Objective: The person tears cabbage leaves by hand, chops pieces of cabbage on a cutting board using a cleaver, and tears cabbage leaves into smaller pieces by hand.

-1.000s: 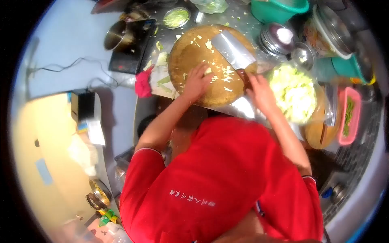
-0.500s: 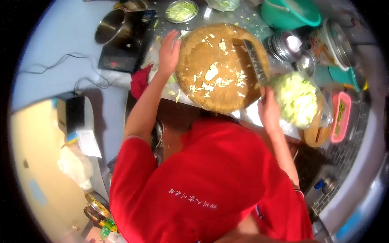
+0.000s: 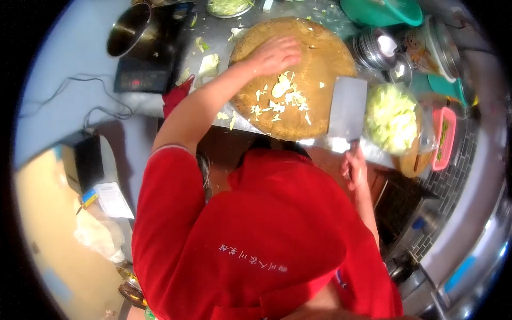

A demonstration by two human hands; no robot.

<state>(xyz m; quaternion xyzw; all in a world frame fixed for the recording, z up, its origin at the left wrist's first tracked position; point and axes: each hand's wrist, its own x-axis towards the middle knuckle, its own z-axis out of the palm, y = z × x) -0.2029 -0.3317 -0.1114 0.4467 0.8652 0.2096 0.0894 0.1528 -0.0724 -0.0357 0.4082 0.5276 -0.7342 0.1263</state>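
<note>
My left hand (image 3: pixel 276 55) lies over the upper part of the round wooden chopping board (image 3: pixel 325 50), fingers close together and pointing right; whether anything is under it is hidden. My right hand (image 3: pixel 354 168) is wrapped round the handle of a cleaver (image 3: pixel 347 109), its broad blade facing up at the board's right edge. Pale cabbage scraps (image 3: pixel 282 85) lie on the board below my left hand. A clear bag of cut cabbage (image 3: pixel 392 118) sits just right of the blade.
A black cooker (image 3: pixel 141 80) with a steel pot (image 3: pixel 128 29) stands at the left. Stacked metal bowls (image 3: pixel 375 49), a green basin (image 3: pixel 381 12) and a pink tray (image 3: pixel 444 138) are at the right. A red cloth (image 3: pixel 177 96) hangs at the table's left edge.
My left hand has moved from the board's left edge onto its upper part. My right hand has drawn the cleaver down toward my body, and the blade has turned flat. The cabbage scraps are gathered closer together.
</note>
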